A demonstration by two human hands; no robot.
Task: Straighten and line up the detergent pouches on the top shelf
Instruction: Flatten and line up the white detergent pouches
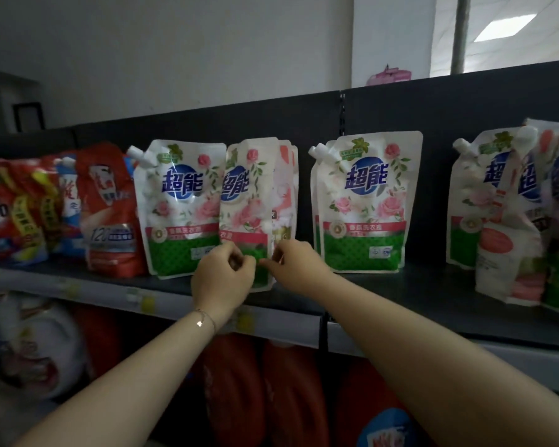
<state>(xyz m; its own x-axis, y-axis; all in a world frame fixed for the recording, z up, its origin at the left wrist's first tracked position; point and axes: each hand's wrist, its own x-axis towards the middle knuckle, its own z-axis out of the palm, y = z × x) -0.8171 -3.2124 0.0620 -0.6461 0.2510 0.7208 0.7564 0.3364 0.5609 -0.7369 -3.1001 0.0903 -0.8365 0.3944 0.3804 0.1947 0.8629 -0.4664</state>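
Where the left hand (221,275) and right hand (296,266) sit side by side, curled fingers of each pinch the green bottom hem of the angled pouch (244,201), a glossy film bag standing skewed on the matte dark top shelf (400,293). At 9 o'clock, touching: spouted pouch (181,204), front-facing. At 3 o'clock, apart: twin pouch (365,204).

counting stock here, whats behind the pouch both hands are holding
Behind the held pouch, edges of more pouches show at its right, against the shelf's dark back panel. Their fronts and exact count are covered.

Wht/green rose-print pouch (244,208)
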